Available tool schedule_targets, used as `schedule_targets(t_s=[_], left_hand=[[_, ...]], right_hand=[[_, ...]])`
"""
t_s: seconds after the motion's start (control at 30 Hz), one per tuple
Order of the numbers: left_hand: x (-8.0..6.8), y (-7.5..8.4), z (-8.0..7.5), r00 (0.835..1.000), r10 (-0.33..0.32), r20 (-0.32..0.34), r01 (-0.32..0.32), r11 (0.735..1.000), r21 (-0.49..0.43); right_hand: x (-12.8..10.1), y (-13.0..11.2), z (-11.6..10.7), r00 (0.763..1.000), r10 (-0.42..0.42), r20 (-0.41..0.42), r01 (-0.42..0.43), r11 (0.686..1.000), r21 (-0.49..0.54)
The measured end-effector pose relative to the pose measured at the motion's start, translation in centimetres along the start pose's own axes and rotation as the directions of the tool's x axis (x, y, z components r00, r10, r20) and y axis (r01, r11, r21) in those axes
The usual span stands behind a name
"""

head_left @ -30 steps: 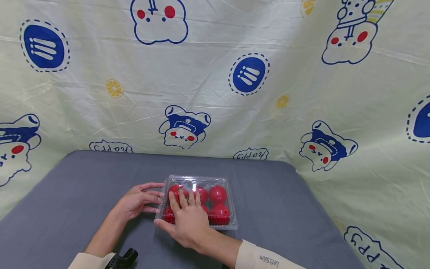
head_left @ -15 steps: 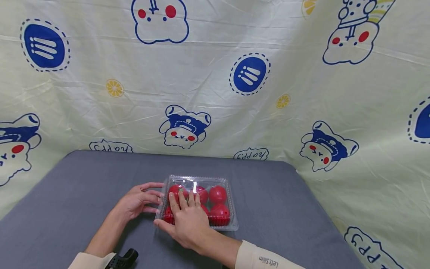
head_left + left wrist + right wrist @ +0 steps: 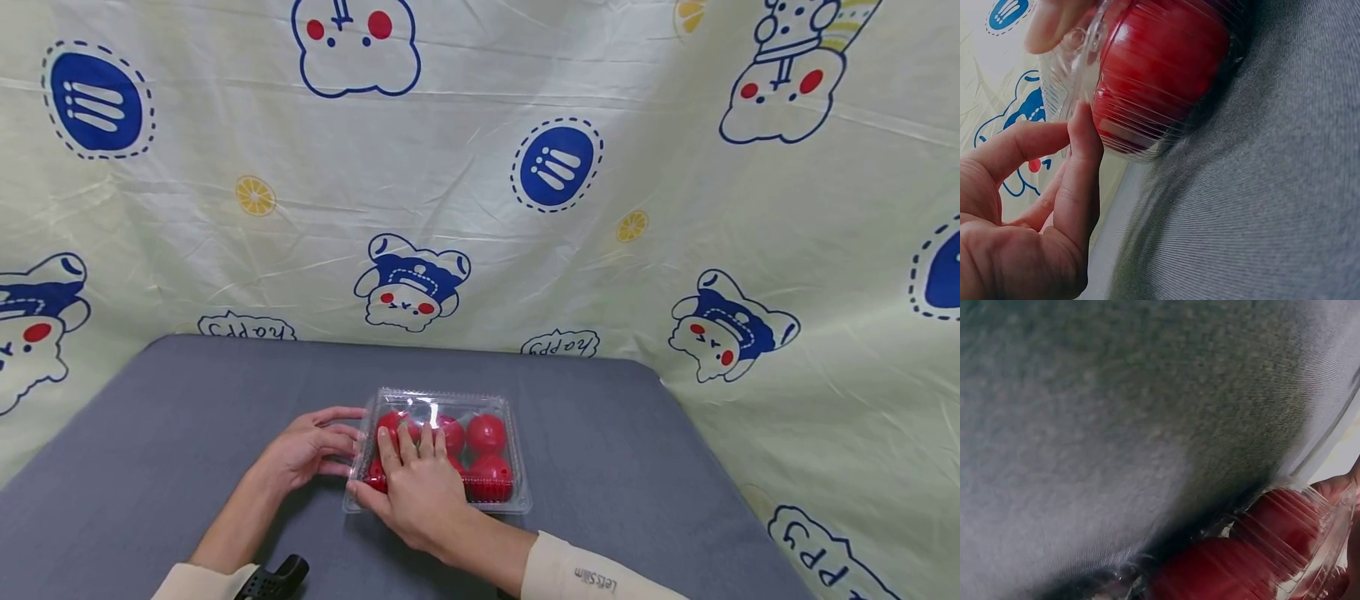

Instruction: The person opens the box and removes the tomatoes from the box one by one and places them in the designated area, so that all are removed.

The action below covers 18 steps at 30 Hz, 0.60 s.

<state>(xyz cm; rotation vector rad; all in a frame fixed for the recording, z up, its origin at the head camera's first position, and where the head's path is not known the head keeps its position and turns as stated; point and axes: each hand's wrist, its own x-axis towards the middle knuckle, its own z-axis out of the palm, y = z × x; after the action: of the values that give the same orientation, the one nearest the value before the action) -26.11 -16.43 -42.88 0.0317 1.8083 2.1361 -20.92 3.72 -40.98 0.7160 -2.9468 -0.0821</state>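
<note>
You face a pale yellow cartoon-print sheet [image 3: 480,183] hung as a backdrop — blue badges, bears, small lemons. Below it sits a table under a grey cloth [image 3: 600,433] — evenly, softly lit.

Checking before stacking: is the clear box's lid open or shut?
Shut: the lid lies flat over the red balls, right hand resting on it.

1. Head view looks forward and down over the gray tabletop [image 3: 187,433].
2. Both wrist views sit low and very close, sharing the clear clamshell box [image 3: 510,500] [image 3: 1072,81] [image 3: 1329,550].
</note>
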Motion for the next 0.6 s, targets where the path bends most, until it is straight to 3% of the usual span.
schedule_targets(t_s=[0.6], left_hand=[[-0.11,0.04,-0.50,1.000,0.003,0.023,-0.002,1.000,-0.017]], right_hand=[[-0.35,0.34,0.11,1.000,-0.010,-0.026,0.012,0.996,0.087]])
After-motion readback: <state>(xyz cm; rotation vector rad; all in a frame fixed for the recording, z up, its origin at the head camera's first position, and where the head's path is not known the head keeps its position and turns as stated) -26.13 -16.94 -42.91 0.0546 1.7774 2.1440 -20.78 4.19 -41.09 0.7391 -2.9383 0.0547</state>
